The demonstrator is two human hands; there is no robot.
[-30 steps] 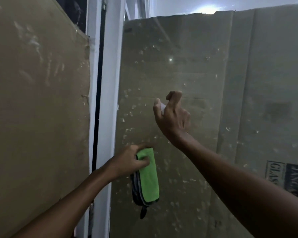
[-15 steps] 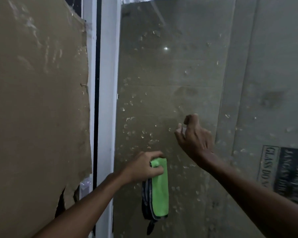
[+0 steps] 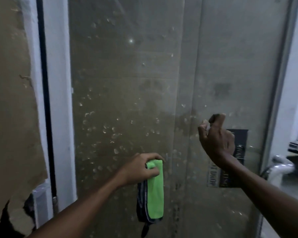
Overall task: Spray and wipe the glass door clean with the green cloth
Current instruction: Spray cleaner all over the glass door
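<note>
While the right hand (image 3: 217,141) curls its fingers round something small and pale, too hidden to name, the left hand (image 3: 141,167) pinches the folded green microfibre cloth (image 3: 155,189) at its top, hanging near the smeared, droplet-flecked glass door (image 3: 127,83); the loose grip could drop it; spray left unwiped may streak, or drift right past the glass edge.

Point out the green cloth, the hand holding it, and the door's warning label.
green cloth (image 3: 156,189), head view, middle of hanging fold.
left hand (image 3: 138,167), head view, back of hand.
warning label (image 3: 213,176), head view, lower white strip.
</note>
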